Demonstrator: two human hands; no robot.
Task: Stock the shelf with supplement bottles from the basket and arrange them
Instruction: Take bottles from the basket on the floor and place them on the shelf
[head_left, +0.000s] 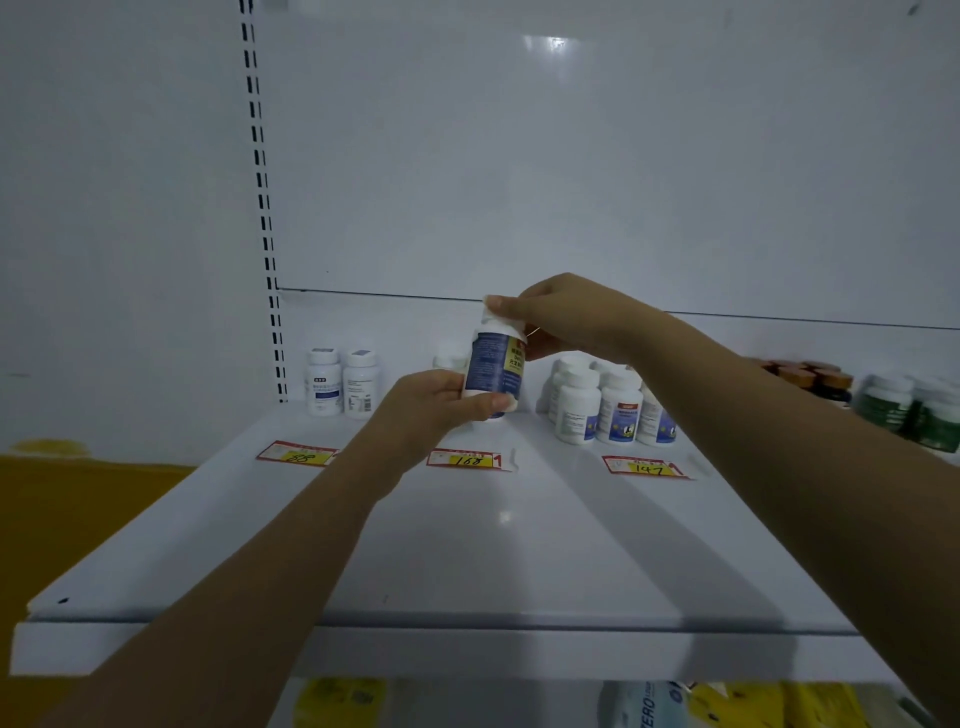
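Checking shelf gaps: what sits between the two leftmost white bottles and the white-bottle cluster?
Head view: the blue-labelled bottle, held by left hand and right hand; a white bottle stands behind it.

A price tag marked 168 (464, 460) is lying with a tag marked 88 (297, 453) left of it and a tag marked 147 (647, 466) right. A slotted upright (264, 208) is rising up-left of it; yellow packets (769, 704) are showing below.

Shelf (519, 545) price tags (464, 459) "88", "168", "147"; lower package (644, 706) "ZERO".
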